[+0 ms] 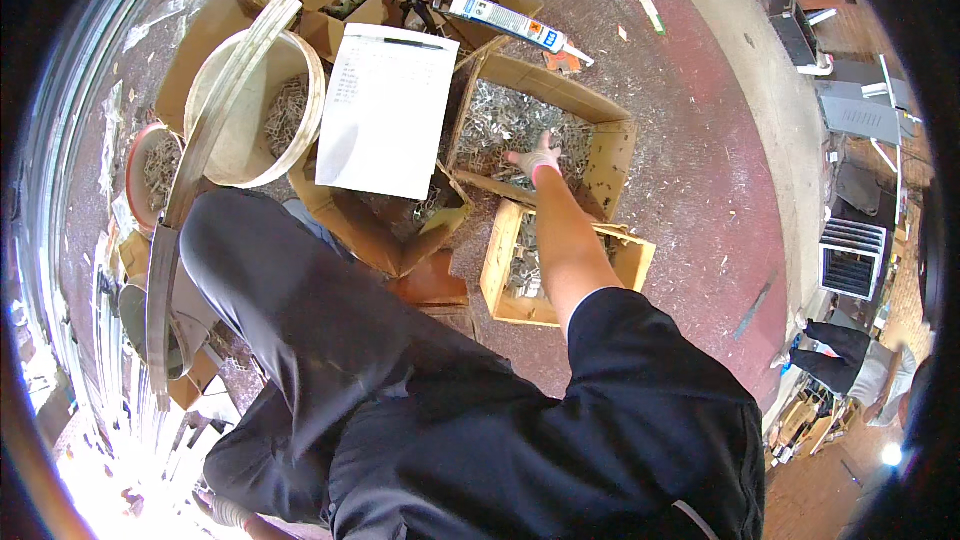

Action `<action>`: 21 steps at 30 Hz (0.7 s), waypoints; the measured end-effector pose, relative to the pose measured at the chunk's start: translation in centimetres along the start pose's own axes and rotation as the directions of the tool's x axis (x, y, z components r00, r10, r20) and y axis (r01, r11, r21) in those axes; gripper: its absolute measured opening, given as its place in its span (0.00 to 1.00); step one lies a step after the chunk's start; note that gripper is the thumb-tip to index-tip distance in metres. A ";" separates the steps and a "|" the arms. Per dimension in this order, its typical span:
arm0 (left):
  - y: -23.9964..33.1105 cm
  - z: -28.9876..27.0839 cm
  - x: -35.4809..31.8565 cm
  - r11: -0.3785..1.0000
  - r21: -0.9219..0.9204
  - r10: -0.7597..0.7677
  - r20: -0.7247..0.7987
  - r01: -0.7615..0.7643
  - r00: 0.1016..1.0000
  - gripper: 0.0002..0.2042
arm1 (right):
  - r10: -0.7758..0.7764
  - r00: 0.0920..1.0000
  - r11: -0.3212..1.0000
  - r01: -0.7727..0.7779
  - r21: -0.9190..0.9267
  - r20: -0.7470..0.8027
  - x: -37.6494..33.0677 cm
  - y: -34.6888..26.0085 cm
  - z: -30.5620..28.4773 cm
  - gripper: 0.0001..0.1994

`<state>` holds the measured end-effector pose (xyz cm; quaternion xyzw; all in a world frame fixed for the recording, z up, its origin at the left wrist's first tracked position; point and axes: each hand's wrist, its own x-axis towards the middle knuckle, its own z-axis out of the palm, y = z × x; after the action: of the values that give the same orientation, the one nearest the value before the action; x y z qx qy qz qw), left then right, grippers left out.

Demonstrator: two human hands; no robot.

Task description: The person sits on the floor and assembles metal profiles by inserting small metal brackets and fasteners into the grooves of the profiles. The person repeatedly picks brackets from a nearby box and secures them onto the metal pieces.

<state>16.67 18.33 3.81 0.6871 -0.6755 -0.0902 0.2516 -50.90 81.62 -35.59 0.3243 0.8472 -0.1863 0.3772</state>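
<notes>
My right hand (538, 158), in a pale glove with bare fingertips, reaches into an open cardboard box (610, 155) of small silvery metal pieces (505, 125). Its thumb and a finger are spread, and I see nothing held. Under my right forearm stands a wooden box (494, 265) with more metal parts in it. My left hand (232, 513), also gloved, is low at the left beside my leg; its fingers are too hidden to read. A sheet of paper (385, 120) with a pen (412, 43) on it lies over the boxes left of my right hand.
A sealant cartridge (510, 22) lies across the far boxes. At left stand a white bucket (310, 115) and a smaller reddish bucket (133, 175), with a long wooden strip (215, 105) leaning across. Another person (850, 360) is far right, near a vented frame (852, 258).
</notes>
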 end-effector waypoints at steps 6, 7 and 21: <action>2.1 0.0 -0.4 0.996 0.040 0.079 -0.046 -0.078 0.996 0.21 | 0.050 0.996 0.982 -0.063 -0.175 -0.077 -2.8 -2.3 -0.4 0.59; 3.1 0.7 -0.9 0.994 0.049 0.105 -0.063 -0.102 0.992 0.21 | 0.044 0.996 0.975 -0.061 -0.211 -0.082 -2.9 -2.4 -0.8 0.58; 5.7 4.5 1.2 0.995 0.074 0.063 0.004 -0.063 0.998 0.22 | -0.049 0.972 0.994 0.024 -0.110 -0.228 -3.8 -2.1 0.4 0.49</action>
<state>9.66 16.36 2.83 0.6743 -0.7000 -0.0576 0.2282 -50.21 78.39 -32.79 0.3076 0.8998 -0.1088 0.2896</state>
